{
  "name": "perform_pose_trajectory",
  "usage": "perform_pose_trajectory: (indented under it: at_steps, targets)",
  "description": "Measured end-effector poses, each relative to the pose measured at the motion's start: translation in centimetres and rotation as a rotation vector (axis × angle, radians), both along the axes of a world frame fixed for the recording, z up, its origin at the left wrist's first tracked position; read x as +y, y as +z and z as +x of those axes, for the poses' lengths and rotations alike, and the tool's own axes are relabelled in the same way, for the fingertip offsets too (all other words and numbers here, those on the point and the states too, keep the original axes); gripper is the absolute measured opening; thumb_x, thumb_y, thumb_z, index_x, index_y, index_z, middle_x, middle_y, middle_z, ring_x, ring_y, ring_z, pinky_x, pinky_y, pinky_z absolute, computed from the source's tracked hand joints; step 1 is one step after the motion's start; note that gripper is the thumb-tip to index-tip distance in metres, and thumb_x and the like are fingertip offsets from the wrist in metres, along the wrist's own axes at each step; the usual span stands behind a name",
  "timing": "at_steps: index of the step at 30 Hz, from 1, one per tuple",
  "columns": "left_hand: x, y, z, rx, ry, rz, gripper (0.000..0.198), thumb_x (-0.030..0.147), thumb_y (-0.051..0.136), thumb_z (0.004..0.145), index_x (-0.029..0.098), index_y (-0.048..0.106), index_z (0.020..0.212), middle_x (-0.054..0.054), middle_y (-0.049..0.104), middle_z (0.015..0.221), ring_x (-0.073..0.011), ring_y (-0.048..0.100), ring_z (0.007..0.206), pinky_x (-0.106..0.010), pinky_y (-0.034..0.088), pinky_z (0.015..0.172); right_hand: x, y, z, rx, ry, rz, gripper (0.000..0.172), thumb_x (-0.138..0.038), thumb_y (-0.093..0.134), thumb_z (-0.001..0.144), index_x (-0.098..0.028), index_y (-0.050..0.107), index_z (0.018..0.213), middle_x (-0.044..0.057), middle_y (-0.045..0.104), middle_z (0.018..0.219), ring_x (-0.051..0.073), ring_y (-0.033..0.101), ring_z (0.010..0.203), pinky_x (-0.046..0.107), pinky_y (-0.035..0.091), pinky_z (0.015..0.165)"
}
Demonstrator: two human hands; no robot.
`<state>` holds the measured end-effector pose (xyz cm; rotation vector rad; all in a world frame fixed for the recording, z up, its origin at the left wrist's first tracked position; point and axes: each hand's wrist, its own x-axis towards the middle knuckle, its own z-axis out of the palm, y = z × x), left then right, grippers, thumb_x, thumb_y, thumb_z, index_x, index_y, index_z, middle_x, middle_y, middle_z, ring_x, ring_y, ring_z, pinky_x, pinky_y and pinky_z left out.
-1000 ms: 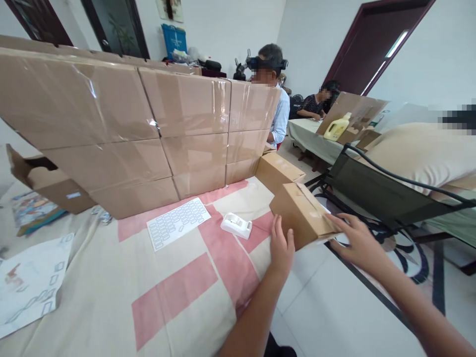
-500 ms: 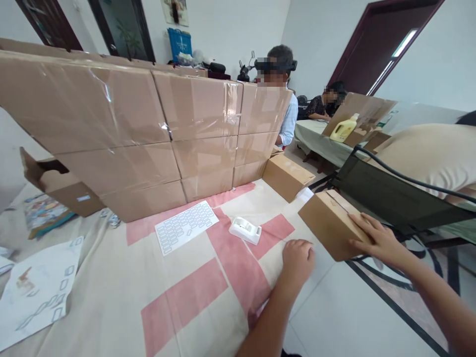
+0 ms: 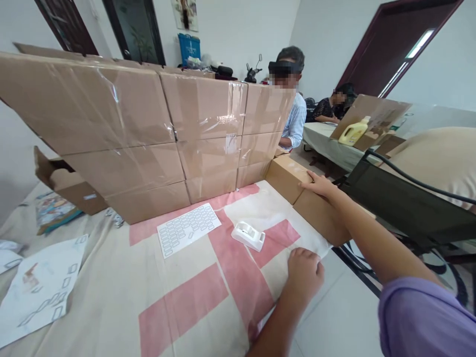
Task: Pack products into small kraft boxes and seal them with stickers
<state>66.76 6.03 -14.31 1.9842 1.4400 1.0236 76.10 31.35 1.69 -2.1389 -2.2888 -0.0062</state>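
Observation:
My right hand (image 3: 319,184) lies with fingers stretched flat on top of a small cardboard box (image 3: 320,215) at the right edge of the table, pushed up against a second small box (image 3: 285,176) behind it. My left hand (image 3: 305,270) rests as a loose fist on the cream and pink tablecloth (image 3: 178,297) near the table's front right corner, with nothing visible in it. A white tape dispenser (image 3: 248,235) sits just left of that hand. A sheet of labels (image 3: 188,229) lies further left.
A wall of taped cardboard boxes (image 3: 156,134) stands across the back of the table. Another open box (image 3: 63,181) and paper sheets (image 3: 37,287) lie at the left. A dark folding chair (image 3: 405,203) stands right. Two people sit at a farther table with a yellow bottle (image 3: 353,131).
My right hand has carried the small box back onto the table edge, against the other box, and now lies flat on it. My left hand let go of it and curled on the cloth.

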Motion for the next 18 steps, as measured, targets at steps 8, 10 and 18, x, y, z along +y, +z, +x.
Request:
perform_pose_trajectory:
  at_steps: [8, 10, 18]
  targets:
    - [0.0, -0.1, 0.3, 0.04, -0.022, -0.044, 0.023, 0.029, 0.054, 0.093, 0.02, 0.073, 0.102, -0.006, 0.075, 0.102, -0.0247, 0.062, 0.104, -0.043, 0.049, 0.101, -0.5, -1.3, 1.2, 0.107, -0.196, 0.072, 0.095, -0.082, 0.054, 0.077, -0.03, 0.044, 0.155, 0.022, 0.05, 0.148, 0.049, 0.056, 0.122, 0.065, 0.043, 0.098]
    - [0.0, -0.1, 0.4, 0.043, -0.026, -0.045, 0.024, 0.03, 0.053, 0.093, 0.02, 0.073, 0.101, -0.007, 0.074, 0.102, -0.0251, 0.062, 0.105, -0.044, 0.048, 0.101, -0.4, -1.3, 0.1, 0.128, -0.233, 0.082, 0.092, -0.082, 0.055, 0.076, -0.03, 0.047, 0.153, 0.022, 0.05, 0.147, 0.048, 0.055, 0.122, 0.062, 0.044, 0.097]
    - [-0.2, 0.1, 0.2, 0.036, -0.038, -0.052, 0.021, 0.028, 0.052, 0.093, 0.02, 0.071, 0.099, -0.008, 0.072, 0.104, -0.0249, 0.06, 0.108, -0.043, 0.046, 0.104, 2.0, 1.4, -2.2, 0.21, -0.077, -0.031, 0.098, -0.077, 0.045, 0.087, -0.017, 0.026, 0.162, 0.026, 0.033, 0.16, 0.041, 0.041, 0.142, 0.055, 0.033, 0.114]
